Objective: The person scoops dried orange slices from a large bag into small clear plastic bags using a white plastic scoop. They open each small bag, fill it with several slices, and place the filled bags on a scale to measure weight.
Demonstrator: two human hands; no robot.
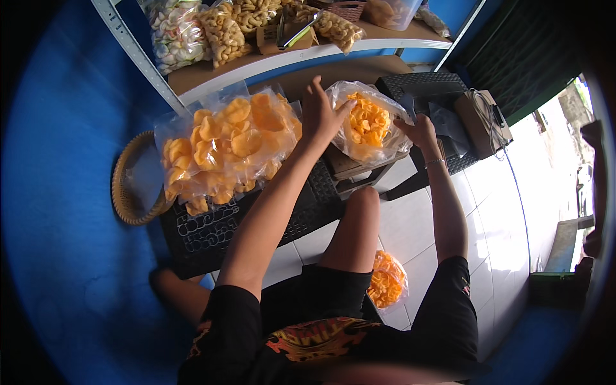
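A large clear plastic bag (368, 122) of orange crisps stands with its mouth open on a small wooden stool (351, 166). At the bag's left rim is my left hand (325, 108), its fingers spread and the thumb over the opening. My right hand (418, 131) is at the right rim; the fingers are partly hidden, and whether they grip the plastic I cannot tell. Left of my left hand, several filled clear packets (236, 139) of round orange crisps lie piled on a black woven-pattern table (308, 192).
A round wicker basket (137, 178) sits by the blue wall. Behind is a shelf (288, 57) with snack bags (224, 36) and tongs (301, 34). At right, a cardboard box (481, 120) with a cable rests on black furniture (423, 82). Another crisp bag (386, 281) is on the tiled floor.
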